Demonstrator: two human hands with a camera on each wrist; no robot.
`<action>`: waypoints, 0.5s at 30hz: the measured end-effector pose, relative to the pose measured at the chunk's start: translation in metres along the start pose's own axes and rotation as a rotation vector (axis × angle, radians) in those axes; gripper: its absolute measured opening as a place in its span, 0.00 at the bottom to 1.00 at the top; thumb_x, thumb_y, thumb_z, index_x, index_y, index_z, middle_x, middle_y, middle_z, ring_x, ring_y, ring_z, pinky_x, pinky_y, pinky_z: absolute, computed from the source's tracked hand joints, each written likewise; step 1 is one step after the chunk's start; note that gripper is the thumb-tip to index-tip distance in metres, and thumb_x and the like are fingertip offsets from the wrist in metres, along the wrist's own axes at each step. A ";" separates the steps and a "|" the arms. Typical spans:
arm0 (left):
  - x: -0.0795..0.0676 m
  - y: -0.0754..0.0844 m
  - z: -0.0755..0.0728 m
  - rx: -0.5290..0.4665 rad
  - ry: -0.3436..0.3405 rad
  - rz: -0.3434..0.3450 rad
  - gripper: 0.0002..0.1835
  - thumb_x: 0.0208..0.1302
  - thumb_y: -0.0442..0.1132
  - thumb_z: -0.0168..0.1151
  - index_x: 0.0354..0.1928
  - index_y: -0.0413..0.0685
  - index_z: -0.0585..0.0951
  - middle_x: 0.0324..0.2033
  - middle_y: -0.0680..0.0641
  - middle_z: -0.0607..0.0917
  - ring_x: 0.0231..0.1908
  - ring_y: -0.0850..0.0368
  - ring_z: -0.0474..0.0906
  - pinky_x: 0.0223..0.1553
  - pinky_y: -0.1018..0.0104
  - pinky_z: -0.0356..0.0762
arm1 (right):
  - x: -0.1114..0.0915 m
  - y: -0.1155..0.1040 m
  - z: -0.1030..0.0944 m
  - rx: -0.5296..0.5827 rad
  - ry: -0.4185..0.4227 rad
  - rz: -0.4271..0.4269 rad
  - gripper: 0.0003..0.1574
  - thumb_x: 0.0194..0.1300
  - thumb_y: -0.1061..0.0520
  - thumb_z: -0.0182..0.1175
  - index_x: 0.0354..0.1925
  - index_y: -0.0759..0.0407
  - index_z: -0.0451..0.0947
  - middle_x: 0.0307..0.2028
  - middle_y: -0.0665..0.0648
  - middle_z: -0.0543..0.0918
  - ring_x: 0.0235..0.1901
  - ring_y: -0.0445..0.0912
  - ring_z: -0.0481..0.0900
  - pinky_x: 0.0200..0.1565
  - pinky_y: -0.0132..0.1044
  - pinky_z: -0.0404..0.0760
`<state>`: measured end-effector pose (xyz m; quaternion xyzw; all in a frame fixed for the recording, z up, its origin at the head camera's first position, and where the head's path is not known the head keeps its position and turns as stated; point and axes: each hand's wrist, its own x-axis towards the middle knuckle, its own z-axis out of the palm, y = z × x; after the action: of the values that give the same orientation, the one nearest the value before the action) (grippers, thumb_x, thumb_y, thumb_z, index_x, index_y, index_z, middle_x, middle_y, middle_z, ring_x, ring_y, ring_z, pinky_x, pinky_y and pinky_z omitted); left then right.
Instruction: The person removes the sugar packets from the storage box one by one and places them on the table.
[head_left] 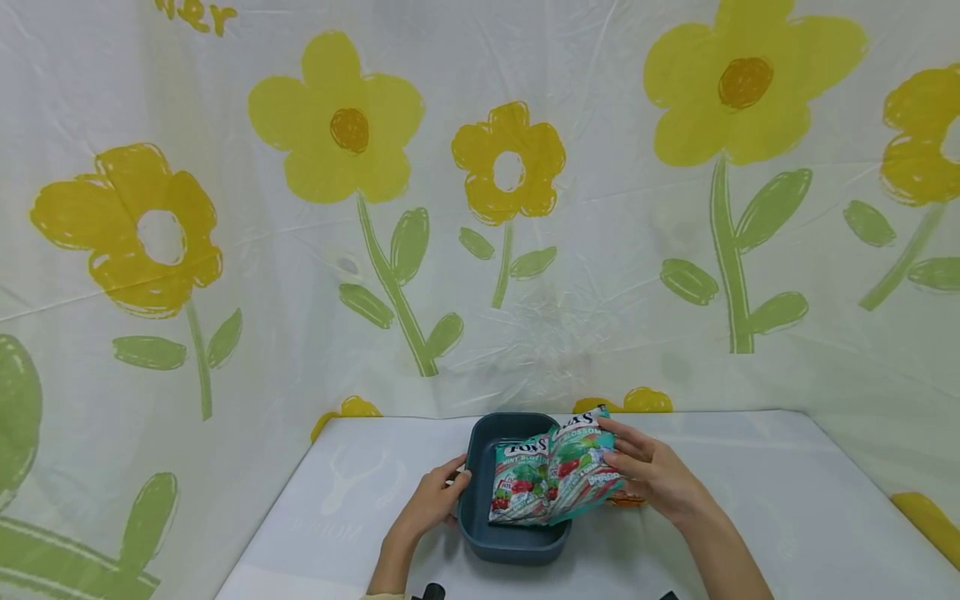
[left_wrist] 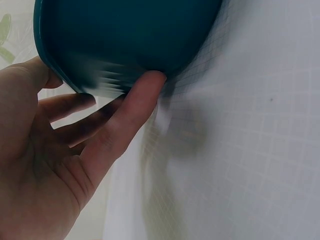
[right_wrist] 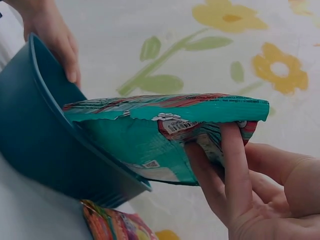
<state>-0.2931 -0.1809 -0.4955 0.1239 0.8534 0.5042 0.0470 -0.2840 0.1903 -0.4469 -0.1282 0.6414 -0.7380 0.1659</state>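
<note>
A dark teal plastic bin (head_left: pixel 517 546) with rounded corners stands on the table. My left hand (head_left: pixel 435 500) grips its left side, with fingers (left_wrist: pixel 142 95) against the outer wall in the left wrist view. Inside the bin lies a bag of Fox's candy (head_left: pixel 517 487), green and red with a white label. A second Fox's candy bag (head_left: pixel 581 467) tilts over the right rim, overlapping the first. My right hand (head_left: pixel 660 471) holds this second bag by its right side, fingers (right_wrist: pixel 235 170) on its teal back in the right wrist view.
An orange, colourful packet (right_wrist: pixel 117 222) lies beside the bin on its right, partly hidden under the held bag in the head view. The white table (head_left: pixel 337 517) ends at a back curtain (head_left: pixel 600 333) printed with yellow flowers.
</note>
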 end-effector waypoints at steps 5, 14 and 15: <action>-0.001 0.000 0.000 -0.014 -0.003 0.002 0.30 0.74 0.47 0.50 0.71 0.38 0.65 0.53 0.32 0.81 0.42 0.49 0.82 0.20 0.60 0.85 | -0.003 -0.001 -0.008 -0.001 -0.015 -0.012 0.39 0.74 0.57 0.53 0.77 0.52 0.51 0.58 0.41 0.77 0.47 0.41 0.82 0.40 0.30 0.86; -0.002 0.002 0.000 -0.025 -0.004 -0.008 0.29 0.75 0.47 0.49 0.71 0.39 0.65 0.52 0.33 0.81 0.40 0.51 0.82 0.21 0.59 0.85 | -0.010 -0.004 -0.022 0.031 -0.041 -0.069 0.39 0.75 0.59 0.50 0.77 0.54 0.48 0.59 0.40 0.77 0.50 0.39 0.82 0.45 0.30 0.86; -0.002 0.002 0.000 -0.022 -0.005 -0.009 0.29 0.75 0.47 0.49 0.71 0.39 0.65 0.52 0.33 0.81 0.40 0.51 0.82 0.21 0.59 0.85 | -0.011 -0.004 -0.023 0.029 -0.030 -0.066 0.39 0.75 0.59 0.51 0.77 0.53 0.48 0.59 0.39 0.77 0.50 0.39 0.82 0.45 0.30 0.86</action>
<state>-0.2912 -0.1805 -0.4933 0.1209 0.8481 0.5132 0.0527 -0.2837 0.2159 -0.4457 -0.1580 0.6237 -0.7501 0.1531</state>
